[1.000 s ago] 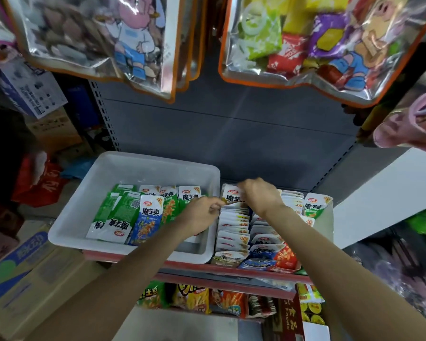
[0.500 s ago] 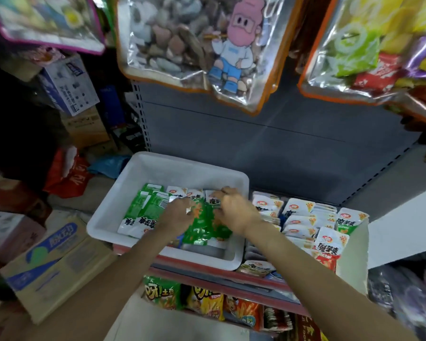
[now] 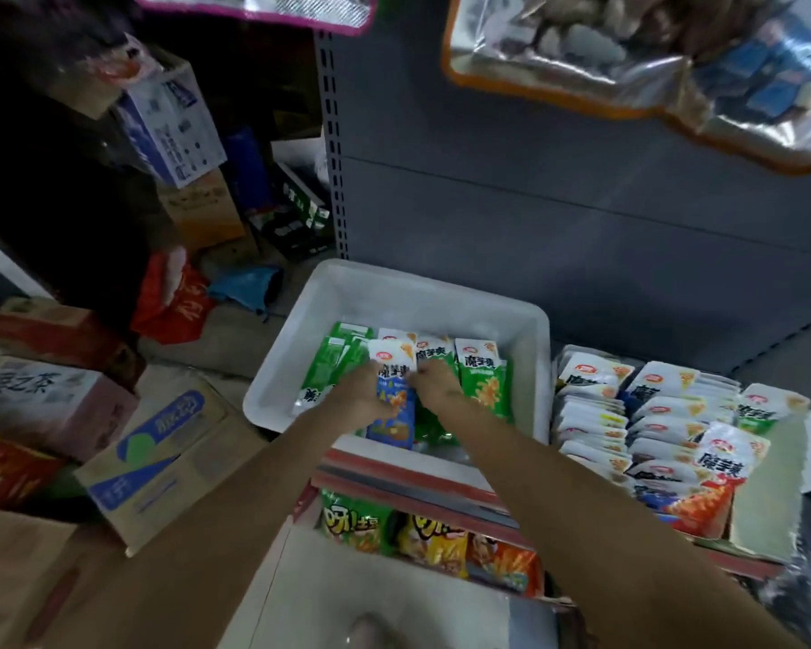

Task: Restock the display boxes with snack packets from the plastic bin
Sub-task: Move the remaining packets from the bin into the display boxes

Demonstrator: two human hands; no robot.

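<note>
A grey metal shelf wall (image 3: 558, 189) backs a red-edged shelf (image 3: 408, 466), with cardboard boxes (image 3: 160, 456) stacked on the floor to the left. On the shelf a white plastic bin (image 3: 408, 292) of snack packets sits just beside a display box (image 3: 764, 503) packed with rows of packets. Inside the bin the left hand (image 3: 357, 395) grips a blue packet (image 3: 394, 405), while the right hand (image 3: 436, 384) curls onto green packets (image 3: 483, 381); its hold is unclear

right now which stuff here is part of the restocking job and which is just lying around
Part of the job:
- white plastic bin
- blue snack packet between both hands
- green packets in the bin
- display box of packets, right of the bin
- left hand, right hand

Just lying about:
- cardboard boxes on the floor
- red bag
- hanging foil bags
- chip bags on the lower shelf
</note>
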